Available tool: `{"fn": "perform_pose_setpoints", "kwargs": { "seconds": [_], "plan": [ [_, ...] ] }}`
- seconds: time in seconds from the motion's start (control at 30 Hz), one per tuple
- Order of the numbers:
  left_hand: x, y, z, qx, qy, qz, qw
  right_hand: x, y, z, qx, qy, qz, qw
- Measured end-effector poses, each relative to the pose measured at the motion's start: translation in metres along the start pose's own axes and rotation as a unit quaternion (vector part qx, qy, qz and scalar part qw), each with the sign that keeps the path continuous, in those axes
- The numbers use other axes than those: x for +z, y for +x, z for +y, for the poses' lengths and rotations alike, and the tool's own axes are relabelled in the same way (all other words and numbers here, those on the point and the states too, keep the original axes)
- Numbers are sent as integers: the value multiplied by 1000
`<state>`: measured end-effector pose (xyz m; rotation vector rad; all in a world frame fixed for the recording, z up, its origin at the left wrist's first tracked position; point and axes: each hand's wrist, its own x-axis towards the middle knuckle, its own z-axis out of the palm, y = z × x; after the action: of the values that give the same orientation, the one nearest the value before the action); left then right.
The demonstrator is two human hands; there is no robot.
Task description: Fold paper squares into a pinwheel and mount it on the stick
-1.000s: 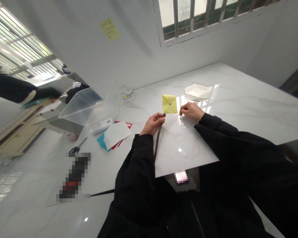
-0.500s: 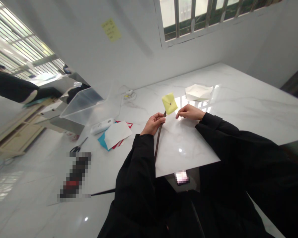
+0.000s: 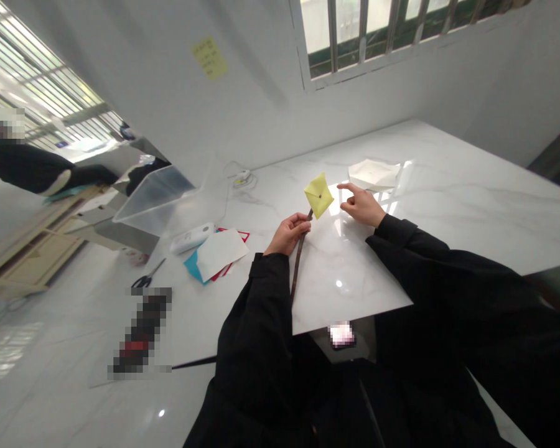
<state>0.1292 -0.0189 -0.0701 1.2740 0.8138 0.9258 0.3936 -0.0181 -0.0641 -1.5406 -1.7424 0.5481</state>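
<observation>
Basically the left hand has its fingers curled tight around a thin brown stick, yellow folded paper fixed at its tip, over the marble surface, while the right hand sits just beside that paper, index finger out, not touching.

Two hands, the left and the right, are at one marble table, with one yellow paper square on one brown stick between them. One white paper sheet lies at two o'clock; at nine o'clock are one clear plastic bin, one white device and three stacked paper sheets. One pair of scissors lies at eight o'clock.
</observation>
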Motion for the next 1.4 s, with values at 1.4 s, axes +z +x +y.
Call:
{"fn": "perform_pose_setpoints", "kwargs": {
  "seconds": [1.4],
  "plan": [
    [-3, 5, -5, 14, -119, 85, 989, 7, -7, -13, -54, -30, -46, 997]
  ]
}}
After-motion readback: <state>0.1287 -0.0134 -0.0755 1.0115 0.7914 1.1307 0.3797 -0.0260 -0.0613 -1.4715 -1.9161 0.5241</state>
